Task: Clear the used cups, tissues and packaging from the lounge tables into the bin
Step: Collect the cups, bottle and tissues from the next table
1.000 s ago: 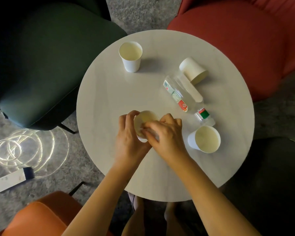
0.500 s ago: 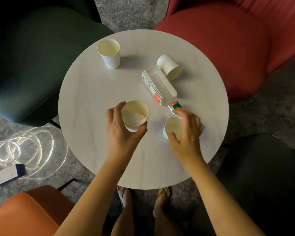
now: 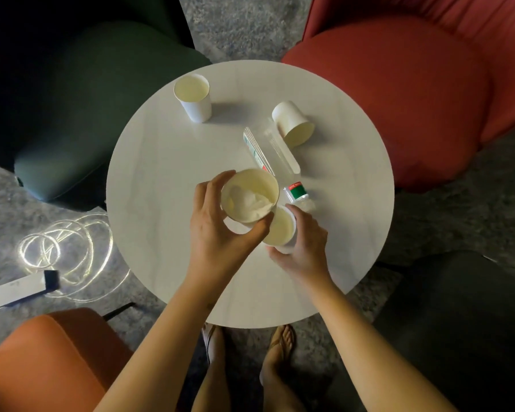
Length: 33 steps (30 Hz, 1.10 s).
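The left hand [image 3: 217, 236] curls its fingers and thumb round a paper cup [image 3: 268, 185] and holds it up off the round white table [image 3: 161, 179]. A crumpled white tissue [image 3: 250, 203] sits inside that cup. Just under the left thumb, the right hand [image 3: 305, 251] wraps its fingers round a second paper cup [image 3: 280, 227]. The first cup's bottom hangs over its open mouth, and I cannot tell if they touch. Just past the right fingertips a clear plastic bottle [image 3: 280, 156] lies on its side, with its cap end closest to them. Farther out past the bottle, a tipped paper cup [image 3: 292, 120] lies on its side. Well away from the left fingers, an upright paper cup [image 3: 195, 99] stands on the far side of the table
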Each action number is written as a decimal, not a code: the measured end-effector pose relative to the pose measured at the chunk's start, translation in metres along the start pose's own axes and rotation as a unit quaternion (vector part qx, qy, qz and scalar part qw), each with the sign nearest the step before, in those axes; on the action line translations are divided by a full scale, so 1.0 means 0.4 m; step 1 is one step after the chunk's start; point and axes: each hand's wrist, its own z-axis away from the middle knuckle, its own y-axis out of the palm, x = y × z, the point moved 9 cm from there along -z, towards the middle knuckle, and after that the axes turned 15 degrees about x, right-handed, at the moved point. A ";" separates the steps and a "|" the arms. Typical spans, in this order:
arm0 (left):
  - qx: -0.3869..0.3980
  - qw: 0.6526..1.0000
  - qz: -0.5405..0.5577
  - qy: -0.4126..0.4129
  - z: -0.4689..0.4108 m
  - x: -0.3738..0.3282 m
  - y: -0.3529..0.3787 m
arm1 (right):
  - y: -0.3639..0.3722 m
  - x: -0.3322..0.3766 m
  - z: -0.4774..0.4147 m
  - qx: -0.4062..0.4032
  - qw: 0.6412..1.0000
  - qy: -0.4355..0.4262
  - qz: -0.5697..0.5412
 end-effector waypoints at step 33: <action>0.060 0.989 -0.125 -0.048 -0.251 0.263 -0.119 | -0.100 0.060 -0.335 -0.136 0.989 0.046 0.023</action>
